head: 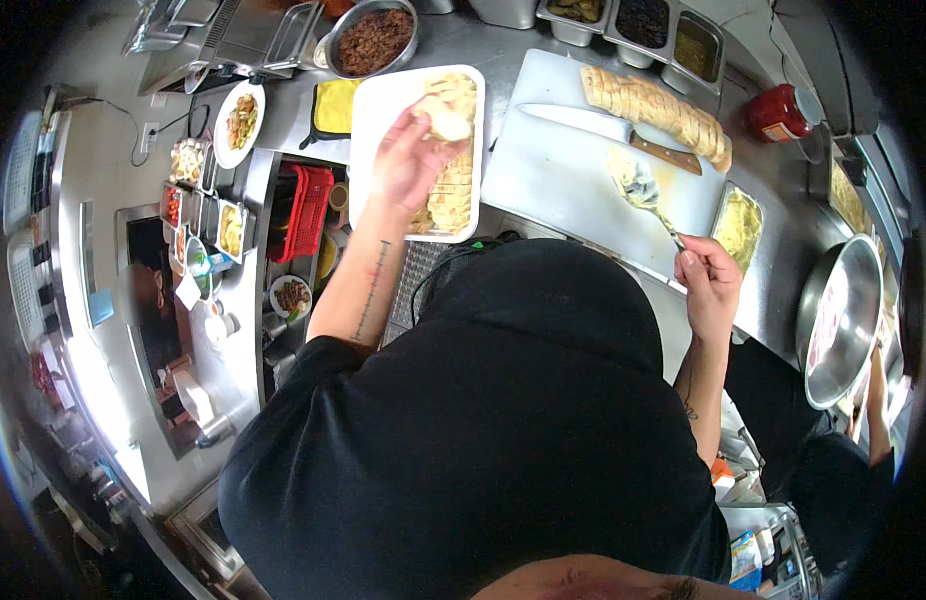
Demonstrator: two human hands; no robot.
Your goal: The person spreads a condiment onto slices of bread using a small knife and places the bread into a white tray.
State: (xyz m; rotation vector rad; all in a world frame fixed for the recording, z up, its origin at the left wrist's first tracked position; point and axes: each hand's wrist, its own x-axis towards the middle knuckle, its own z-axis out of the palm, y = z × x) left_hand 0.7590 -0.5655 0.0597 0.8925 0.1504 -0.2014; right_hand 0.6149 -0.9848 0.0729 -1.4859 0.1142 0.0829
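My left hand (410,161) holds a slice of bread (449,121) over a white tray (380,97). Rows of bread slices (451,202) stand along the tray's right side. In my right hand (707,274) is the thin handle of a spreading utensil (635,180), its broad end smeared with pale yellow spread. That end is above a white cutting board (553,180). A sliced loaf (650,109) lies across the board's far side, beside a wooden-handled knife (605,124). Just right of the board sits a metal pan of yellow spread (737,225).
A metal bowl of brown shredded food (374,41) stands behind the tray. Metal food pans (643,30) line the back. At right are a red jar (782,112) and a large steel bowl (842,322), near another person's arm (878,397). A plated dish (240,124) is at left.
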